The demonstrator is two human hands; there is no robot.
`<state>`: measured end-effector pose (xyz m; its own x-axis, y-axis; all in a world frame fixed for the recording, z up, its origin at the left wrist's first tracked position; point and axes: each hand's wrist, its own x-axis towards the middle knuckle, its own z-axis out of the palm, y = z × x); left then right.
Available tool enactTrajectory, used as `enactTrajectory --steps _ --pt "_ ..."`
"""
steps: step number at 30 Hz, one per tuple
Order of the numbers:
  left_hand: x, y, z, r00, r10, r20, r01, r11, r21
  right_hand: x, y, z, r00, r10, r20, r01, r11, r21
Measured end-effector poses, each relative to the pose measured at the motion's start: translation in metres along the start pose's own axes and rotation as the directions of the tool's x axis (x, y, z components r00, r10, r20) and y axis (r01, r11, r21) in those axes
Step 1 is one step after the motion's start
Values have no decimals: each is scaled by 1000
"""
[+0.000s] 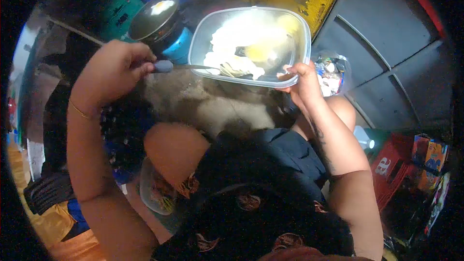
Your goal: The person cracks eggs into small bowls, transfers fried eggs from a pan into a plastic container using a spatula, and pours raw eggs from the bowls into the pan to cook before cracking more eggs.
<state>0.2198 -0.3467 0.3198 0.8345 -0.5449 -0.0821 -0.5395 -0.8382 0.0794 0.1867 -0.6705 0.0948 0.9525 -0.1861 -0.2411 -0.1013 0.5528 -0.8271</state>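
My left hand [128,65] is closed around the grey handle of a turner [165,66]. Its metal shaft reaches right over the rim of a clear plastic container [192,50], and its slotted head is down inside. My right hand [303,78] grips the container's near right corner, thumb over the rim. Inside lie fried eggs [237,38], white with yellow patches, partly washed out by glare. Behind my left hand, a dark frying pan [145,26] holds one fried egg [162,7].
A blue canister [178,46] stands below the pan. Right of the container is a clear bag of litter [333,75], near a grey cabinet [372,48]. A red crate [394,166] is at lower right. Another plastic tub [157,193] with food sits beside my left leg.
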Motion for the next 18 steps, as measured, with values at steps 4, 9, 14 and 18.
enactTrajectory --steps 4,9,14,18 --pt "14 3 -7 999 31 29 -30 999 -19 3 -2 -8 992 -7 125 4 1000 22" --pt "14 4 -10 999 52 12 -51 999 -18 2 -5 -4 998 -56 36 56 998 17" --pt "16 -7 -16 995 45 87 -33 990 -134 -3 -9 -2 999 -38 31 38 999 -9" --pt "20 -14 -10 987 -17 160 49 979 -197 0 -4 -7 998 -53 -36 53 999 11"
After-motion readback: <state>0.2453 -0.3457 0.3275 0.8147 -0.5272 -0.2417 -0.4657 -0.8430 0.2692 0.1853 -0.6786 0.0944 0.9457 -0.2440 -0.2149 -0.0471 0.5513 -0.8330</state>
